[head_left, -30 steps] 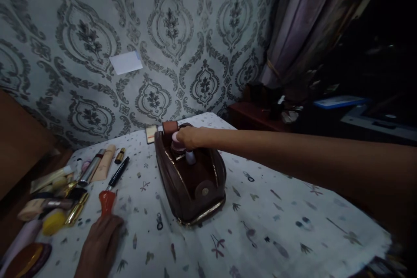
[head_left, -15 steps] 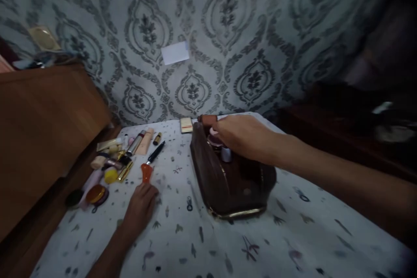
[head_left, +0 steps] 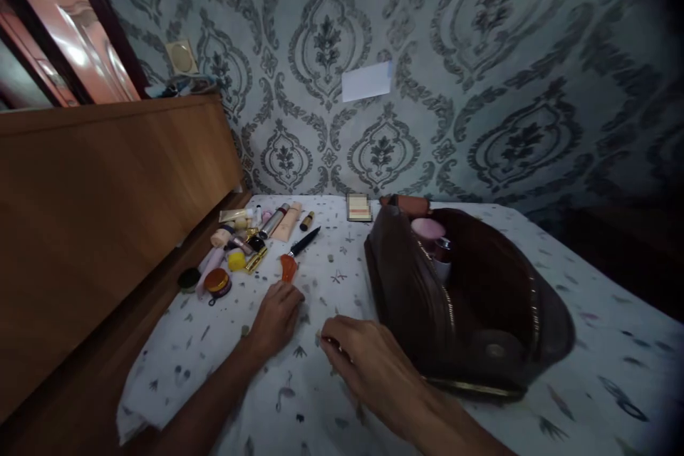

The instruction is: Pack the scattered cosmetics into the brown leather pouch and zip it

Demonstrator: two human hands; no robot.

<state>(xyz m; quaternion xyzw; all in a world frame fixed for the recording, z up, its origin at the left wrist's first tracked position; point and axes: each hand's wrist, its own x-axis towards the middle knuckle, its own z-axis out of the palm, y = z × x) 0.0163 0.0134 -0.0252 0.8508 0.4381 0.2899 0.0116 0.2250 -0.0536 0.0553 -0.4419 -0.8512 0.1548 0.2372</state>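
Note:
My left hand (head_left: 276, 317) rests on the patterned cloth with its fingers curled, touching the orange bristle end of a makeup brush (head_left: 300, 246); its dark handle points away from me. To its right, my right hand (head_left: 368, 363) is over the cloth, thumb and fingers pinched together. Anything small between those fingertips is too hard to see. A brown cosmetic bag (head_left: 411, 285) stands open beyond my right hand, its zip edges apart. Inside show a round pink item (head_left: 427, 229) and a bottle with a dark shiny cap (head_left: 442, 251).
Left of the brush lie several cosmetics: a peach tube (head_left: 287, 221), a yellow-lidded pot (head_left: 236, 261) and an amber jar (head_left: 217, 282). A small pale box (head_left: 359, 207) lies near the wall. A wooden cabinet (head_left: 122, 178) borders the left side.
My right hand has come out of the bag and moved left and nearer to me. The view has turned left. My left hand stays at the brush.

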